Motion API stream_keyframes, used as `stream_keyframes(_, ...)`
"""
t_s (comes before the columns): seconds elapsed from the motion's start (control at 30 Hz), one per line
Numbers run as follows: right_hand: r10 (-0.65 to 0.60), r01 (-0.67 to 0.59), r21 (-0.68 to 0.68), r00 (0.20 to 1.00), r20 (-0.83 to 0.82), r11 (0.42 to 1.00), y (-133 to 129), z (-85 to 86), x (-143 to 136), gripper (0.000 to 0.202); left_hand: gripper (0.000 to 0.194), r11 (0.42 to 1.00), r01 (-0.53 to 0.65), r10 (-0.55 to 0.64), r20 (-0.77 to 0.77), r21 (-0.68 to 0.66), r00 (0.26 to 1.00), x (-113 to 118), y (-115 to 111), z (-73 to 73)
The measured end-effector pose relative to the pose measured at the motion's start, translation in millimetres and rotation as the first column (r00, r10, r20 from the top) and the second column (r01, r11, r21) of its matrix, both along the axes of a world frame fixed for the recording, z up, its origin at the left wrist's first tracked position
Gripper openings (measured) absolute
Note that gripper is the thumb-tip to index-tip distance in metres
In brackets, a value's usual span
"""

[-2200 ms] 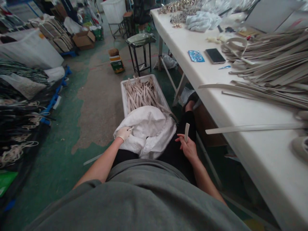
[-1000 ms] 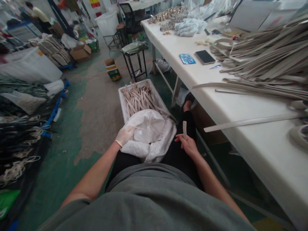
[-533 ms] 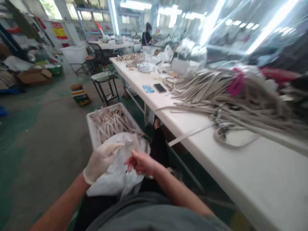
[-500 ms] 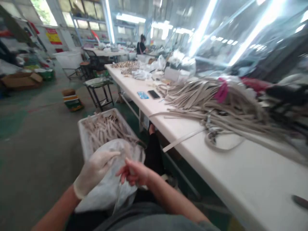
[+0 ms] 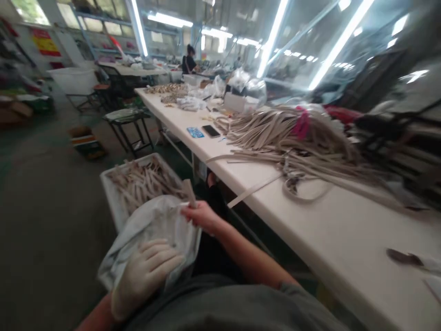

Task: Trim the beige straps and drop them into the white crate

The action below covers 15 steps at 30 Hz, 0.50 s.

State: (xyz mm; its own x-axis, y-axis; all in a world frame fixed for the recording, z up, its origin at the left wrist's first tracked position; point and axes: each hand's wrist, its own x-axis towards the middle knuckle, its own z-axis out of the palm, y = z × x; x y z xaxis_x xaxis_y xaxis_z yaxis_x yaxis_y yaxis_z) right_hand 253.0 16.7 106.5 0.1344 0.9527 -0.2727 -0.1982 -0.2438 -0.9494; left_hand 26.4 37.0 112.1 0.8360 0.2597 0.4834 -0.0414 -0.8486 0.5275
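Note:
My left hand (image 5: 148, 273) wears a white glove and lies palm down, fingers stretched out, over a pale sheet or bag (image 5: 141, 225); what is under the palm is hidden. My bare right hand (image 5: 203, 216) is closed round a beige strap (image 5: 189, 193), whose short end sticks up above the fist. The rest of that strap is hard to make out. In front of my hands, a white plastic crate (image 5: 109, 195) holds many loose beige strips (image 5: 141, 181). The pale sheet covers the near end of the crate.
To the right runs a long white table (image 5: 330, 239) bearing a heap of beige straps (image 5: 272, 128), a phone (image 5: 211, 131), a blue card (image 5: 195, 132) and a dark-handled tool (image 5: 403, 256). A stool (image 5: 126, 115) and a box (image 5: 87, 142) stand beyond the crate. Another person (image 5: 189, 62) is far off.
My right hand has moved up and forward, with a strap end now showing above it. My left hand has dropped back toward my lap and flattened on the sheet. The view has shifted slightly.

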Motion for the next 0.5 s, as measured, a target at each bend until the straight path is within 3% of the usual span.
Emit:
stream_keyframes(0.07, -0.068, 0.067, 0.055, 0.997, 0.023, 0.996, 7, 4.2, 11, 0.033, 0.061, 0.99, -0.053, 0.049, -0.039, -0.128, 0.998, -7, -10, 10.2)
stream_keyframes(0.1, -0.061, 0.056, 0.088, 0.997, 0.054, 0.995, 10, 4.1, 13, 0.033, 0.047, 0.963, -0.165, 0.16, -0.041, -0.211, 0.986, -9, -12, 13.3)
stream_keyframes(0.13, -0.023, 0.015, 0.103, 0.997, 0.073, 0.995, 11, 3.7, 13, 0.033, 0.033, 0.903, -0.299, 0.299, -0.048, -0.31, 0.953, -10, -11, 15.2)
stream_keyframes(0.17, 0.011, -0.022, 0.113, 0.995, 0.101, 0.993, 11, 3.7, 11, 0.032, 0.023, 0.805, -0.419, 0.429, -0.075, -0.421, 0.9, -8, -8, 16.1)
stream_keyframes(0.2, 0.054, -0.068, 0.111, 0.991, 0.125, 0.992, 11, 4.2, 7, 0.032, 0.024, 0.695, -0.468, 0.488, -0.121, -0.546, 0.865, -5, -4, 15.8)
stream_keyframes(0.27, 0.122, -0.14, 0.091, 0.977, 0.178, 0.986, 9, 5.2, -2, 0.031, 0.036, 0.483, -0.422, 0.406, -0.231, -0.767, 0.884, 5, 6, 11.7)
stream_keyframes(0.33, 0.155, -0.178, 0.078, 0.957, 0.245, 0.981, 7, 4.4, -10, 0.03, 0.038, 0.332, -0.364, 0.226, -0.301, -0.87, 0.926, 16, 9, 4.3)
stream_keyframes(0.5, 0.126, -0.188, 0.096, 0.885, 0.449, 0.977, 4, -6.8, -16, 0.034, 0.045, 0.103, -0.348, -0.028, -0.352, -0.932, 0.936, 28, -10, -25.4)
